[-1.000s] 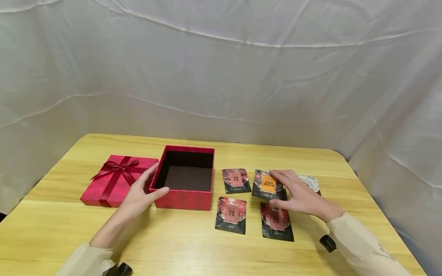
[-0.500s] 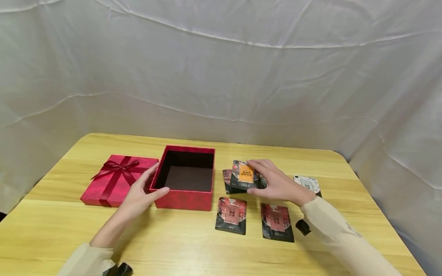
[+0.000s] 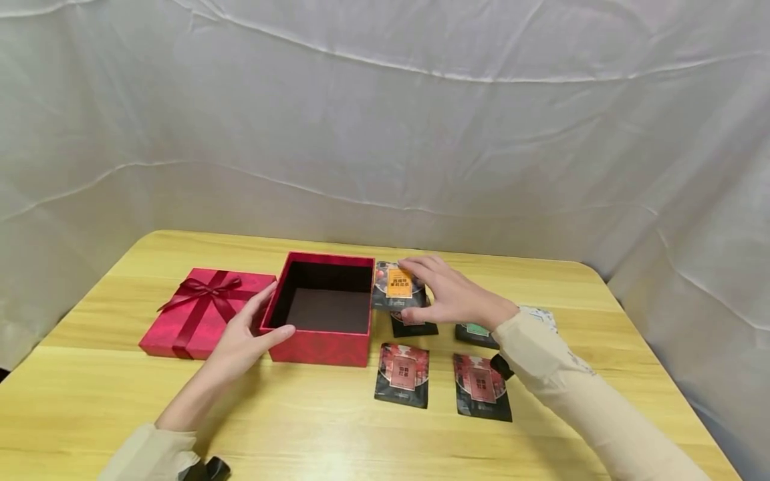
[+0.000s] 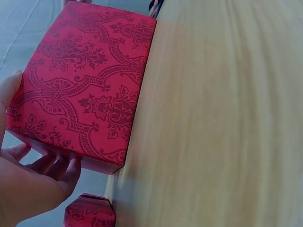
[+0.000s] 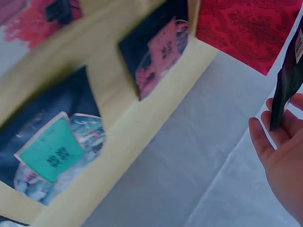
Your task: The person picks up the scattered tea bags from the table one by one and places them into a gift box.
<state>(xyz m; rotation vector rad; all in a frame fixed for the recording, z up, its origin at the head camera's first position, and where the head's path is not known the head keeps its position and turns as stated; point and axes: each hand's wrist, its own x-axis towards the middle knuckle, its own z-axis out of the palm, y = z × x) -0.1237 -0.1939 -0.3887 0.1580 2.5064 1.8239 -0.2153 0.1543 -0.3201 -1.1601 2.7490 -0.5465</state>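
Observation:
My right hand [image 3: 448, 294] pinches a dark tea sachet [image 3: 394, 286] with an orange label, held up beside the right wall of the red gift box [image 3: 321, 349]. In the right wrist view the sachet [image 5: 286, 80] shows nearly edge-on between fingers and thumb. My left hand [image 3: 240, 344] rests spread around the box's front left corner, its fingers along the left side and its thumb near the front rim. The left wrist view shows fingertips against the patterned box [image 4: 90, 90]. The box has no lid on, and its dark inside holds nothing visible.
A red lid [image 3: 204, 314] with a ribbon bow lies left of the box. Pink-label sachets [image 3: 402, 375] lie to the right, one partly under the held sachet in view. A green-label sachet [image 3: 476, 334] and a white-topped one [image 3: 541, 317] lie farther right, partly covered by my right arm.
My right hand has lifted the orange-label sachet and carried it left to the box's right edge, uncovering the green-label sachet. My left hand and the box have stayed in place.

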